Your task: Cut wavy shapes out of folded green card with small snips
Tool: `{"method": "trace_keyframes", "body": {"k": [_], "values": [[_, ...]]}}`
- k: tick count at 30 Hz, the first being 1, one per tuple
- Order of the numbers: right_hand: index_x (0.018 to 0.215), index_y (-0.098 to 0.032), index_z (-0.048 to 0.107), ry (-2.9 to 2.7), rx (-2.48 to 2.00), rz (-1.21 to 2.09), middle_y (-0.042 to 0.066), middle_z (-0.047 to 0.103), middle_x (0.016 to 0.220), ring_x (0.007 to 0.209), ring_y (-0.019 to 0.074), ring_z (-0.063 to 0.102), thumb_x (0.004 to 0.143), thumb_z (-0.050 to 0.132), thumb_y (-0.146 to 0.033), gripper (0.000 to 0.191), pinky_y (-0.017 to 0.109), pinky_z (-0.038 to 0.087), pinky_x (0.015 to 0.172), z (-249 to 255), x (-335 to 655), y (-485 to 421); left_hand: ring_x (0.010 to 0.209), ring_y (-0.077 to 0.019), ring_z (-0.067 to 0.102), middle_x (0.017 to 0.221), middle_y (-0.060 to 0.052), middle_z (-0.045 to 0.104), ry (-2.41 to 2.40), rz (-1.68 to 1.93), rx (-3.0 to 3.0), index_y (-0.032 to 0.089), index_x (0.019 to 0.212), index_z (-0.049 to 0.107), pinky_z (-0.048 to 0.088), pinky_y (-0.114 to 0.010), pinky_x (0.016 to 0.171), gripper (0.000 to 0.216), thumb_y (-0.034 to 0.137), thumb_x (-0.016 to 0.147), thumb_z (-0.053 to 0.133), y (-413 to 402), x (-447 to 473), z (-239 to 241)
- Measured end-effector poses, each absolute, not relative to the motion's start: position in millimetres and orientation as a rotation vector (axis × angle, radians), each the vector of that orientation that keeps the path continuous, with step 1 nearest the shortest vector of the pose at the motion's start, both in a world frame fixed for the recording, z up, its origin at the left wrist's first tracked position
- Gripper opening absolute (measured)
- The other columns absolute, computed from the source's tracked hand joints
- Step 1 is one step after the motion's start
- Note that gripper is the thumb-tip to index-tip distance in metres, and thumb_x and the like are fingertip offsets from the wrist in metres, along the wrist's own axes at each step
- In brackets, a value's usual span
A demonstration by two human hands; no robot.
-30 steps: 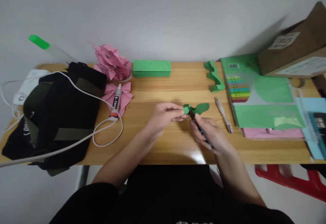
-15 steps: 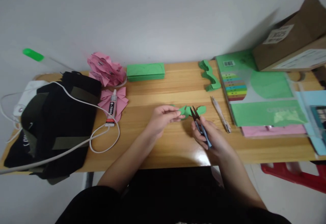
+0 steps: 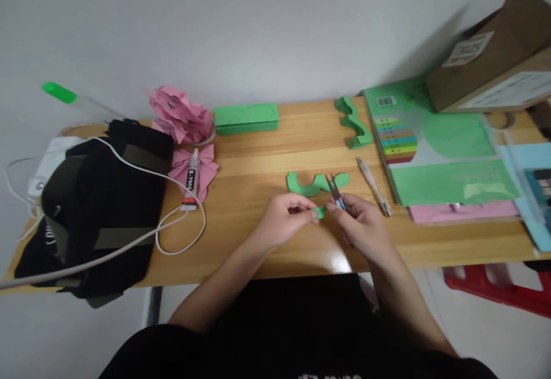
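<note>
I have the left hand [image 3: 287, 218] pinching a small green paper piece [image 3: 319, 212] while the right hand [image 3: 364, 223] grasps scissors [image 3: 338, 196] near the wavy green cutout [image 3: 317, 186].

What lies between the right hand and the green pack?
In the head view, a pen lies between the right hand and the green pack.

The table [image 3: 249, 163] is showing smooth wood grain and reflecting a glossy patch; the scissors [image 3: 336, 194] are presenting dark, metal-looking blades. The green cutout [image 3: 317, 185], the scrap [image 3: 319, 212] and the creased flower [image 3: 181, 116] are reading as matt paper. The pack [image 3: 447, 186] is shining like plastic film, the box [image 3: 495, 54] is appearing as dull cardboard, the bag [image 3: 107, 201] as matt cloth.
</note>
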State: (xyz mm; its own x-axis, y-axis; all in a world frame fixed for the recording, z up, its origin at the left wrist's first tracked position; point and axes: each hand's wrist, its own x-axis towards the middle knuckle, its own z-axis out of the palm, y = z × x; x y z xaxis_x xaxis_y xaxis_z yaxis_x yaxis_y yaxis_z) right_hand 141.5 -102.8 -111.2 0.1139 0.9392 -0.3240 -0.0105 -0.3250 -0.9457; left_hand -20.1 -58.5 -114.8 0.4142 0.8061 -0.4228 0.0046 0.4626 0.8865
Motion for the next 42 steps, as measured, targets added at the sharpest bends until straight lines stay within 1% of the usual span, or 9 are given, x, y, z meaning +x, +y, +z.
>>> {"method": "trace_keyframes", "body": {"k": [9,14,18,21,25,30,34,37,42], "values": [[0.063,-0.019,0.054,-1.012,-1.559,1.195,-0.007,0.042,0.051,0.042,0.0067,0.03,0.073,0.074,-0.03,0.026,0.022,0.018,0.036,-106,149,-120,0.066,-0.0147,0.069,0.07,-0.006,0.074,0.999,0.622,1.125,0.013,0.073,0.071,0.053,-0.027,0.068,0.003,0.013,0.073,0.074,-70,-15,-111],[0.066,-0.019,0.058,-0.912,-1.595,1.111,-0.008,0.04,0.044,0.037,0.007,0.029,0.069,0.078,-0.032,0.025,0.022,0.018,0.034,-100,162,-140,0.073,-0.0167,0.074,0.08,-0.011,0.077,0.934,0.513,1.536,0.01,0.087,0.07,0.058,-0.028,0.07,0.009,0.016,0.086,0.063,-77,-6,-115],[0.067,-0.019,0.061,-0.664,-1.689,0.75,-0.009,0.042,0.041,0.034,0.0065,0.03,0.065,0.078,-0.035,0.024,0.021,0.019,0.033,-88,197,-161,0.07,-0.0169,0.073,0.078,-0.009,0.077,0.884,0.455,1.849,0.01,0.086,0.07,0.057,-0.027,0.066,0.014,0.013,0.09,0.056,-77,22,-120],[0.056,-0.019,0.057,-0.56,-1.728,0.538,-0.007,0.042,0.035,0.032,0.0063,0.029,0.066,0.075,-0.028,0.022,0.022,0.015,0.033,-76,223,-175,0.087,-0.0235,0.072,0.095,-0.013,0.076,0.839,0.459,2.119,0.012,0.093,0.07,0.055,-0.037,0.078,0.017,0.014,0.09,0.054,-75,57,-117],[0.056,-0.02,0.059,-0.476,-1.714,0.373,-0.006,0.044,0.037,0.034,0.0077,0.032,0.067,0.074,-0.021,0.018,0.024,0.018,0.035,-68,241,-188,0.098,-0.031,0.067,0.096,-0.019,0.071,0.62,0.397,2.448,0.008,0.091,0.07,0.05,-0.043,0.08,0.019,0.007,0.087,0.051,-70,108,-114],[0.05,-0.021,0.057,-0.404,-1.688,0.312,-0.006,0.043,0.038,0.035,0.0076,0.032,0.064,0.074,-0.024,0.022,0.024,0.017,0.034,-70,246,-195,0.089,-0.0273,0.067,0.091,-0.018,0.07,0.488,0.333,2.608,0.007,0.076,0.07,0.048,-0.037,0.07,0.024,-0.002,0.083,0.049,-64,139,-121],[0.05,-0.02,0.057,-0.311,-1.611,0.243,-0.007,0.042,0.035,0.033,0.0069,0.032,0.058,0.075,-0.023,0.02,0.023,0.018,0.033,-73,250,-197,0.082,-0.025,0.067,0.09,-0.015,0.071,0.631,0.374,2.582,0.009,0.07,0.07,0.048,-0.034,0.066,0.022,0.003,0.083,0.055,-45,149,-111],[0.046,-0.02,0.051,-0.271,-1.589,0.19,-0.008,0.041,0.034,0.032,0.0066,0.032,0.059,0.074,-0.023,0.027,0.022,0.02,0.032,-76,256,-192,0.084,-0.024,0.068,0.091,-0.013,0.072,0.817,0.509,2.461,0.012,0.076,0.074,0.05,-0.034,0.069,0.027,0.018,0.091,0.052,-12,161,-84],[0.048,-0.018,0.047,-0.264,-1.675,0.226,-0.007,0.041,0.041,0.036,0.006,0.035,0.073,0.072,-0.019,0.036,0.02,0.027,0.035,-87,275,-154,0.088,-0.0198,0.068,0.092,-0.009,0.074,1.004,0.727,2.19,0.015,0.094,0.075,0.05,-0.031,0.075,0.034,0.031,0.097,0.045,41,179,-33]]}}
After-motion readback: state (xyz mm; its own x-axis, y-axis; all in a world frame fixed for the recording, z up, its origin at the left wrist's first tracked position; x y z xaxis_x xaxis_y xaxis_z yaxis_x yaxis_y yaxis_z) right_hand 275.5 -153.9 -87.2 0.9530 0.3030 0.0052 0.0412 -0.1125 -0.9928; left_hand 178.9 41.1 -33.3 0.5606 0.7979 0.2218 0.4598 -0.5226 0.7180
